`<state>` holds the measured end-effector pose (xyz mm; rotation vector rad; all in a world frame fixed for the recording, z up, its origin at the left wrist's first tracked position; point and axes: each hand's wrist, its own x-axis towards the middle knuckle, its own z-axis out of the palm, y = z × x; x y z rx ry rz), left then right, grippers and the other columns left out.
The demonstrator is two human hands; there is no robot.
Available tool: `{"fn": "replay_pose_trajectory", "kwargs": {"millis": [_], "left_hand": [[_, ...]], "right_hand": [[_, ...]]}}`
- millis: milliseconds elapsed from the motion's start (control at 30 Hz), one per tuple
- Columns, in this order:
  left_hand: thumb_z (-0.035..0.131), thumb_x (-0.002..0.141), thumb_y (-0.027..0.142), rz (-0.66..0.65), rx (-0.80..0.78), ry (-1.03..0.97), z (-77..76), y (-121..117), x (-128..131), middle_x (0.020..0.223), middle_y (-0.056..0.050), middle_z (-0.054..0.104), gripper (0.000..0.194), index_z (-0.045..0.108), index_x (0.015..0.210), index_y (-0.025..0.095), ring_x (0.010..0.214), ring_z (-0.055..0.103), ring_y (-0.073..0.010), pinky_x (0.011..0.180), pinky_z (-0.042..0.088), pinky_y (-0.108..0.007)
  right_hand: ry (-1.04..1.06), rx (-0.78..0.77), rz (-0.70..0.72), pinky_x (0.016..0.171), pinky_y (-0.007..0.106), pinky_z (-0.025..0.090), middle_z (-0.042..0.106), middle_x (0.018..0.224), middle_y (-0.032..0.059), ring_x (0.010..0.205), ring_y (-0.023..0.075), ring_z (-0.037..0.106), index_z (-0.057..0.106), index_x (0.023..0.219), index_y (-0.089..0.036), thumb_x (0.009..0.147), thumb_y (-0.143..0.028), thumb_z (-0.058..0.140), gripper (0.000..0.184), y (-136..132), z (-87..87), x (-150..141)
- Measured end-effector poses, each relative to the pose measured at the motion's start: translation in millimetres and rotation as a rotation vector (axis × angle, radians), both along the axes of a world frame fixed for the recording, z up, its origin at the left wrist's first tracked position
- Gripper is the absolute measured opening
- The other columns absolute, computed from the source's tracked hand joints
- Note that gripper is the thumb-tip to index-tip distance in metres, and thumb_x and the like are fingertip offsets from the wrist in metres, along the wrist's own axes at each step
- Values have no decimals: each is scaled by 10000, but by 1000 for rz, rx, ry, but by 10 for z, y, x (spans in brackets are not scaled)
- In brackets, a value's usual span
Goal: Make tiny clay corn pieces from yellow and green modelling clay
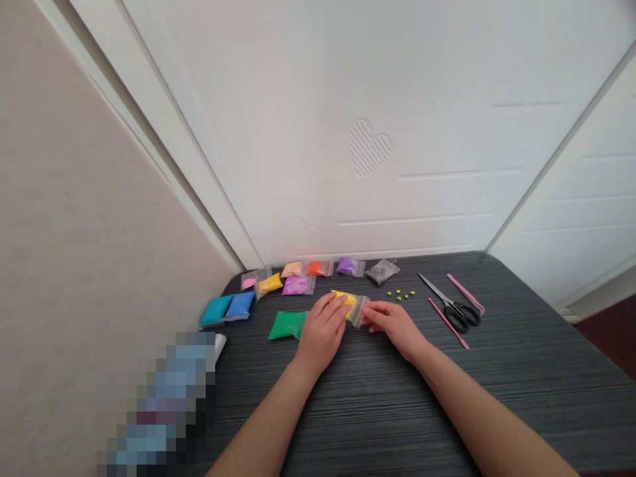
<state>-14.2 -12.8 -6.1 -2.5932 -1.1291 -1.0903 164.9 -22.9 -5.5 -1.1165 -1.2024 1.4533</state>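
A small clear zip bag of yellow modelling clay (pixel 350 299) lies between my two hands near the middle of the table. My left hand (pixel 322 329) is closed over its clay-filled end, fingers bent across the top. At the bag's clear opening end, my right hand (pixel 395 326) pinches the edge between thumb and fingertips. Something pinkish shows by those fingertips, too small to make out. Beside my left hand is a bag of green clay (pixel 288 324), partly hidden by it. Several tiny yellow-green pieces (pixel 399 298) lie beyond my right hand.
Scissors (pixel 452 306) lie on the right between a pink stick tool (pixel 448 324) and pink tweezers (pixel 466 293). Along the back are bags of purple (pixel 346 266), grey (pixel 381 272), orange (pixel 315 268) and magenta clay (pixel 295 285). Blue bags (pixel 239 306) sit left. A white door (pixel 318 165) stands behind.
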Motion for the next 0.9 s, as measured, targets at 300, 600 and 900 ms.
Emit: {"fn": "replay_pose_trajectory", "kwargs": {"millis": [300, 600, 900], "left_hand": [[508, 748, 78, -68, -181, -167, -4, -17, 43, 1113, -37, 561, 287, 551, 1014, 175, 1130, 410, -167, 997, 349, -365], [528, 737, 157, -127, -291, -264, 79, -96, 53, 1107, -75, 539, 263, 554, 996, 184, 1119, 417, -202, 968, 345, -423], [607, 718, 281, -124, -400, -224, 94, -113, 108, 903, -39, 587, 192, 579, 884, 189, 912, 496, -181, 837, 416, -360]], "right_hand": [[-30, -2, 36, 596, 228, 399, 589, 726, 8, 638, 90, 493, 605, 728, -164, 705, -397, 581, 235, -25, 26, 65], [-131, 68, -7, 598, 254, 389, 552, 691, -7, 602, 106, 461, 566, 700, -188, 704, -417, 572, 229, -37, -4, 2], [-258, 244, 6, 842, 323, 345, 560, 667, -24, 705, 133, 509, 566, 642, -201, 717, -359, 567, 175, -22, -12, -31]]}}
